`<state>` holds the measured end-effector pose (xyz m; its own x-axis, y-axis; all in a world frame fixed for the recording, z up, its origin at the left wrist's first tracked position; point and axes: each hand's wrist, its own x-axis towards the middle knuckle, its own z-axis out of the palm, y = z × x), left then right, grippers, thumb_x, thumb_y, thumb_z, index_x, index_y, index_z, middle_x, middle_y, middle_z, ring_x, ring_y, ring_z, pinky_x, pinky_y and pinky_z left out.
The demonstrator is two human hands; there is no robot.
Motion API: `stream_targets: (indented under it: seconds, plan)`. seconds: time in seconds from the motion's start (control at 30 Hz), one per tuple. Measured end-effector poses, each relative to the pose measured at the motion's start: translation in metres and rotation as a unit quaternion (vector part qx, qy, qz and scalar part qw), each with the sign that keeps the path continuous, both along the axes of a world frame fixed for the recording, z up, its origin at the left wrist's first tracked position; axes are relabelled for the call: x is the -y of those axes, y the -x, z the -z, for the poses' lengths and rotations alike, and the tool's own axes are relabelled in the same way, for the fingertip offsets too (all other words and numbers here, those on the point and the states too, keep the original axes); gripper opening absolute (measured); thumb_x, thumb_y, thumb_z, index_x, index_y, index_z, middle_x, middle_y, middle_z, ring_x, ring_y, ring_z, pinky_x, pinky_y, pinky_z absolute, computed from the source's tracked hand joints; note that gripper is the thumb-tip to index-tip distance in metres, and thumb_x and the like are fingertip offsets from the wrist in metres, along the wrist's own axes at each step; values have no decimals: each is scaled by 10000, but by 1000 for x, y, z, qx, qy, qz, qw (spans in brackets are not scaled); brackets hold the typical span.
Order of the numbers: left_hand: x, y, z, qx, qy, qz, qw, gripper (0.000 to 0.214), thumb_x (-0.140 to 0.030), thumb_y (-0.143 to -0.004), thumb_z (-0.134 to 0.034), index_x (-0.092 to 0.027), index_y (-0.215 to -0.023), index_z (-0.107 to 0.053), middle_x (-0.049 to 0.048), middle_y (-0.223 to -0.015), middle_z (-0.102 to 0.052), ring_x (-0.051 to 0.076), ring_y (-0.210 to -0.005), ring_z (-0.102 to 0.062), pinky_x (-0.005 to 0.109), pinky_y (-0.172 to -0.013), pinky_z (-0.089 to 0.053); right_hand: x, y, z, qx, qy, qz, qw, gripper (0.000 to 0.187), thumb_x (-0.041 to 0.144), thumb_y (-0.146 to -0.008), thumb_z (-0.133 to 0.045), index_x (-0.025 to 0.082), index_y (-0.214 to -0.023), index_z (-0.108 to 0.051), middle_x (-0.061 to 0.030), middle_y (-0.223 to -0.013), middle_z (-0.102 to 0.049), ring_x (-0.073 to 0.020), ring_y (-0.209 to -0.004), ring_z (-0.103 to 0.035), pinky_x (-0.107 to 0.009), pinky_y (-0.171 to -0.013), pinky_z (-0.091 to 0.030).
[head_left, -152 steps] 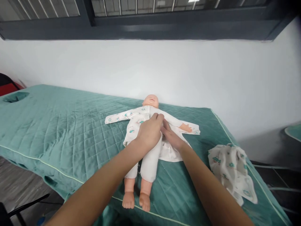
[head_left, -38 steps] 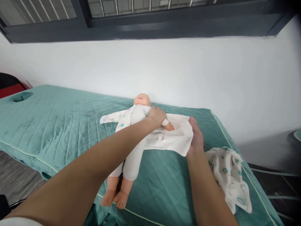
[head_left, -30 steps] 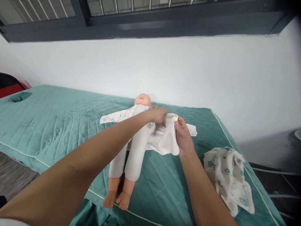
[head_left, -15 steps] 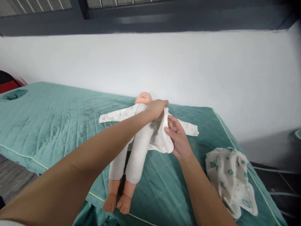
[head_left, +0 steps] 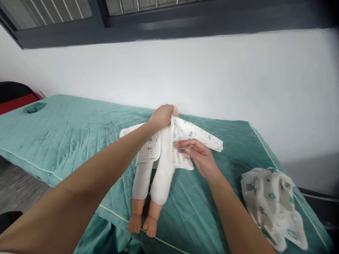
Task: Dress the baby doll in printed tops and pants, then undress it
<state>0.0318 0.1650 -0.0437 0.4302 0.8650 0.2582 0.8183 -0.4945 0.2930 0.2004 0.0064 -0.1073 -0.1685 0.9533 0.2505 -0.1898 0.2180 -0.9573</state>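
Observation:
A baby doll (head_left: 156,176) lies on its back on the green quilted table (head_left: 79,137), feet toward me. It wears a white printed jacket (head_left: 196,135) with both front flaps laid over its body. My left hand (head_left: 161,118) pinches the jacket's front edge at the doll's neck and hides most of its head. My right hand (head_left: 197,155) rests on the right flap at the doll's belly, fingers loosely stretched out.
A crumpled white printed garment (head_left: 272,203) lies at the table's right end. A white wall stands close behind, under a dark window frame. A face hole (head_left: 34,107) shows at the table's far left, beside something red and black (head_left: 16,100).
The right flap, spread open to the right earlier, was lifted by my right hand and folded over the doll's chest. My left hand moved from the doll's arm up to the neck.

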Motion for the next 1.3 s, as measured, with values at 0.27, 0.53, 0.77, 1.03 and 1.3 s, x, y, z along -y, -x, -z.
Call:
stream_targets:
  seconds: [0.27,0.53,0.77,1.03,1.3]
  plan:
    - [17,35,24,135,-48,-27,989,124,-175,-915,-508,-206,-1026,-553,72,-1120,-669,207,-1064,-607,330,-926,-479,-3,-1,12,113,-60,81,988,189,358,-925,-662,289,-1097,-698,-37,-1276,-721,-246,-1250,-630,-479,-1117,-446]
    - [118,113,100,235,-1,-105,966,209,-175,-966,-420,-225,-1075,-591,70,-1117,-684,201,-1054,-633,346,-955,-511,3,14,12,311,-176,52,933,432,371,-935,-649,346,-1363,-597,-19,-1615,-417,-259,-1529,-318,-543,-1265,-225]
    - [180,134,121,186,55,-69,979,235,-201,-937,-515,-281,-1132,-620,37,-1203,-692,236,-1168,-614,426,-1049,-463,29,14,29,367,-166,99,910,605,368,-945,-639,359,-1512,-428,-34,-1674,-293,-263,-1544,-274,-557,-1259,-232]
    - [178,134,126,151,16,-39,988,161,-206,-909,-589,-225,-1061,-640,55,-1236,-687,260,-1159,-595,446,-993,-431,61,7,51,363,-25,340,867,447,397,-890,-647,197,-1290,-616,-116,-1173,-706,-252,-985,-673,-424,-861,-559]
    - [171,130,124,161,4,0,987,132,-163,-918,-536,-200,-988,-641,73,-1135,-693,258,-1064,-599,424,-928,-444,62,20,41,372,-3,346,861,299,317,-854,-610,184,-1111,-681,-21,-833,-704,-157,-641,-580,-303,-632,-481]
